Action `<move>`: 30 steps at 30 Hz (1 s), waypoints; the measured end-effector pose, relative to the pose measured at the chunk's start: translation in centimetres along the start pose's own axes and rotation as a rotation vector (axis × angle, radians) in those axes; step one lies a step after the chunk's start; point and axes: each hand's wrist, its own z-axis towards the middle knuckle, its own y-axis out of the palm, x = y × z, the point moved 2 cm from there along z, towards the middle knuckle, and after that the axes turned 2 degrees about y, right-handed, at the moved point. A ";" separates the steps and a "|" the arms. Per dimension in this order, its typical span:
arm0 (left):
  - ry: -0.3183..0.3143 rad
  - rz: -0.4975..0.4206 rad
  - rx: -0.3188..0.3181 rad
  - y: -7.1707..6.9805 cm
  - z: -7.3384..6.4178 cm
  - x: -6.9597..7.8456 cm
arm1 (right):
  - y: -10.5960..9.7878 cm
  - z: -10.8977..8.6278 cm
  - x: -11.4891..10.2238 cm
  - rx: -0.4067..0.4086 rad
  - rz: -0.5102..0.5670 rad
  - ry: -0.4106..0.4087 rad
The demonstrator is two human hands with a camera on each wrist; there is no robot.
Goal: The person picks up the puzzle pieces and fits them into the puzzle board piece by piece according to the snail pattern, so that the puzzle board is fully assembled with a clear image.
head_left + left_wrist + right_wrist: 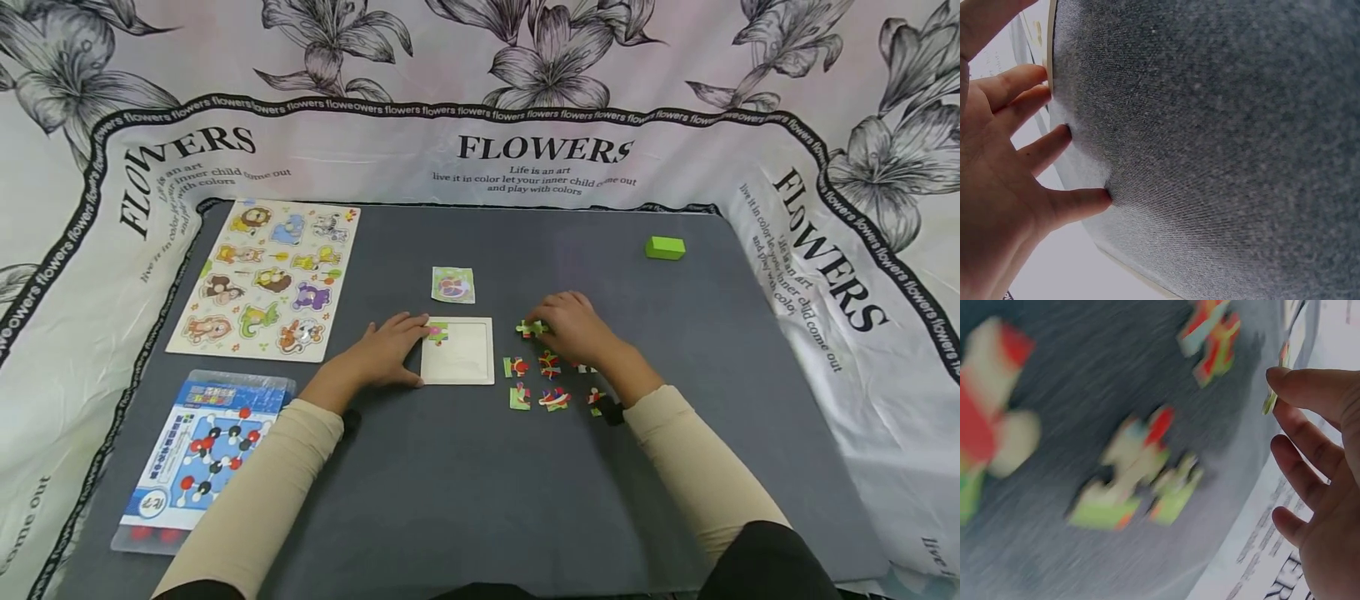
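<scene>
A square white puzzle tray (459,358) lies on the grey table, with one green and pink puzzle piece (437,333) in its upper left corner. My left hand (382,354) rests at the tray's left side, fingers spread, fingertips at its edge in the left wrist view. Between right thumb and index finger, my right hand (576,329) pinches a green jigsaw piece (531,329), seen edge-on in the right wrist view. Several loose jigsaw pieces (555,400) with red, white and green print lie right of the tray, some partly hidden under the right hand.
Above the tray lies a small picture card (453,285). An animal sticker board (262,279) and a boxed molecule model set (202,458) occupy the left side. A green block (665,247) sits at the far right. Flower-printed cloth (547,158) surrounds the table.
</scene>
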 end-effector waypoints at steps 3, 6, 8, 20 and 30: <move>0.007 -0.002 -0.005 0.0 0.2 0.1 | -0.2 0.9 -1.4 0.001 0.005 -0.021; 0.010 0.002 -0.016 0.0 0.5 0.2 | 0.0 2.0 -3.0 0.003 0.008 -0.049; 0.005 0.010 -0.024 0.0 0.5 0.2 | 0.3 2.8 -4.1 0.002 0.000 -0.072; -0.011 0.013 -0.021 -0.1 0.0 -0.5 | 2.8 6.1 -8.3 -0.003 -0.064 -0.095; -0.031 0.012 -0.032 -0.1 0.1 -0.7 | 3.4 6.5 -8.5 0.005 -0.079 -0.100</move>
